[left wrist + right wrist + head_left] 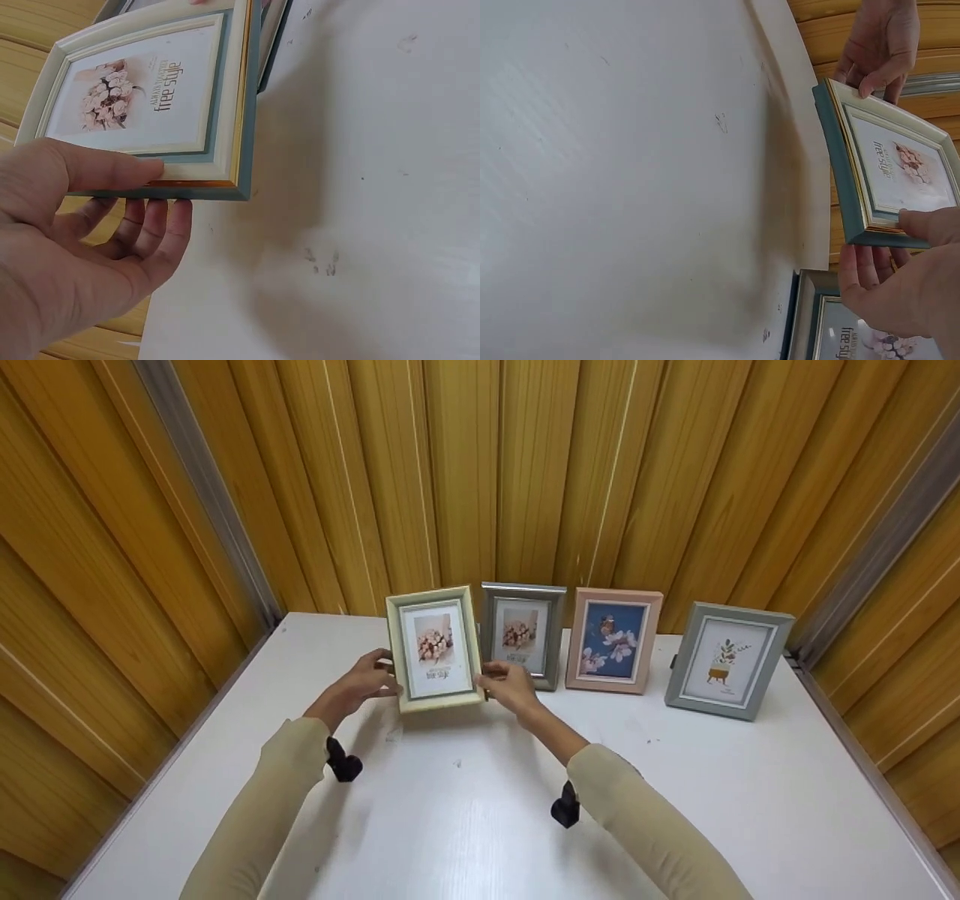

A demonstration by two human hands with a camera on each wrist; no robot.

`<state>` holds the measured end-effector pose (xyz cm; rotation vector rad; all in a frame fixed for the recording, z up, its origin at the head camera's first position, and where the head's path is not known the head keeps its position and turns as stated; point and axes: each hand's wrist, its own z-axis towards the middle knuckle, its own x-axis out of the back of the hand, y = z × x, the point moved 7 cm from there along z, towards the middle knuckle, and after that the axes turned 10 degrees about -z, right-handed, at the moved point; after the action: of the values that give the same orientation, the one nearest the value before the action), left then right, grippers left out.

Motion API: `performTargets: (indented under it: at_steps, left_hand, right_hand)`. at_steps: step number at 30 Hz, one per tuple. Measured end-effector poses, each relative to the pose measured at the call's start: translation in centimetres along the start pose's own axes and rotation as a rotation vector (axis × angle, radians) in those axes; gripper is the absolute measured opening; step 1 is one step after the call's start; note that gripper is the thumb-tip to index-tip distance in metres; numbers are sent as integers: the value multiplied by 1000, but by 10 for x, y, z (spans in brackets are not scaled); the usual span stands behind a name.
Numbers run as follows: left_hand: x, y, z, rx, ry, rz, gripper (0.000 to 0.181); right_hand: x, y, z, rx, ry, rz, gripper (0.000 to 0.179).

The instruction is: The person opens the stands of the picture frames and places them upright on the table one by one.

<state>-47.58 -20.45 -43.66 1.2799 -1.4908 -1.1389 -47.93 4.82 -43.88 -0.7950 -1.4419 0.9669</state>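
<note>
Both hands hold a cream picture frame (436,700) with a rose print and blue-green side edges, raised over the white table and slightly tilted. My left hand (364,681) grips its left side, thumb on the front border and fingers behind, as the left wrist view shows. On the opposite side my right hand (511,687) pinches the lower right edge, thumb in front (930,223). Just behind the right hand stands a grey-brown picture frame (552,649) with a similar rose print, partly covered by that hand and the cream one.
To the right stand a pink picture frame (654,641) with a blossom print and a grey-green picture frame (763,675) with a potted-plant print, angled inward. The white table (465,825) meets wood-patterned panel walls (525,472) at the back and sides.
</note>
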Motion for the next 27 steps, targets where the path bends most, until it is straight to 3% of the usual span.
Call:
performTargets:
  at_steps: [8,19,27]
  left_hand:
    - [-24,23,-5,-141,-41,26,55]
    - [-68,42,-8,-244,-78,-36,56]
    - [-103,44,-1,-275,-105,-45,54]
  right_hand:
    - [30,-4,-8,26,23,34,43]
    - [86,-5,-22,127,67,-61,45]
    - [119,5,-36,61,83,-62,51]
